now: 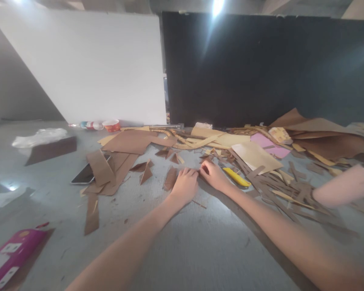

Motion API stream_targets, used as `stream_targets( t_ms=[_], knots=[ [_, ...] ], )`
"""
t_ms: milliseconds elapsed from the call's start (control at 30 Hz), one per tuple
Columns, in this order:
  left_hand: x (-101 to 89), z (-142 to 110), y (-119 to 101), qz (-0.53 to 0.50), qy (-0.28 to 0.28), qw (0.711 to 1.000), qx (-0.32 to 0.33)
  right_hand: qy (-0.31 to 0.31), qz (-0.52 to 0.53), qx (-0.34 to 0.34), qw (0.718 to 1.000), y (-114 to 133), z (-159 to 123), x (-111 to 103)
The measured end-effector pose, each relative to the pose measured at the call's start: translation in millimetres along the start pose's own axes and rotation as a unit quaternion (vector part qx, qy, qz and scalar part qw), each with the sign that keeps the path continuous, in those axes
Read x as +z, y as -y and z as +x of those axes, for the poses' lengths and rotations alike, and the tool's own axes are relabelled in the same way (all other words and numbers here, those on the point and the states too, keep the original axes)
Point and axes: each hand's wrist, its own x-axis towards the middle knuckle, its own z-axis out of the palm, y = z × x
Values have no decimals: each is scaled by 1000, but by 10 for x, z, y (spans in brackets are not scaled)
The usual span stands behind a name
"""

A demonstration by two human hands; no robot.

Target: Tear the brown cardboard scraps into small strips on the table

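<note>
Matt paper piece (170, 179), smooth plastic cutter (236, 177)

No lettering or number can be read. Marks show in three places but are too small or blurred to make out: the coloured label on the clear plastic bottle (92, 125) at the foot of the white panel (112, 68), the red cup (111, 127) beside that bottle, also at the panel's foot, and the white patches with dark marks on the magenta packet (24, 242), well in front of the panel, to its left.
</note>
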Motion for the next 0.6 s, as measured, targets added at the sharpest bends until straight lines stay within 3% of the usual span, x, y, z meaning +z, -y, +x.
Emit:
stream_targets(
  t_ms=[200,600],
  knots=[
    [8,-4,0,5,-8,1000,2,-46,-44,1,998,-141,5,86],
    [19,3,10,15,2,1000,11,-30,-51,16,998,-179,9,100]
  ],
)
